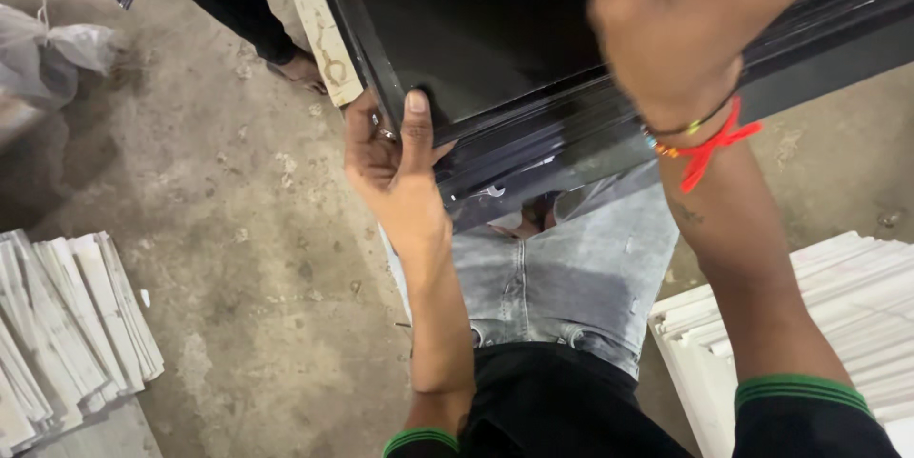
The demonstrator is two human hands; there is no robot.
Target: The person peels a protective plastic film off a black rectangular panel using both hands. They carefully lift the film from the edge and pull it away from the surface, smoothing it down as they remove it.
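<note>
A stack of glossy black flat panels [495, 49] fills the top middle of the head view, tilted over my legs. My left hand [392, 168] grips the stack's lower left corner, thumb on top and fingers curled under the edge, a ring on one finger. My right hand [666, 29] rests on top of the stack near its right side, fingers closed over the upper surface; red and beaded threads circle that wrist. Whether the right hand grips an edge is hidden.
Another person's dark trouser leg and sandalled foot [300, 68] stand at the top left beside a pale strip [324, 29]. White flat sheets are stacked at the left [67, 325] and right [838, 315]. A plastic bag [48, 53] lies on the concrete floor [248, 258].
</note>
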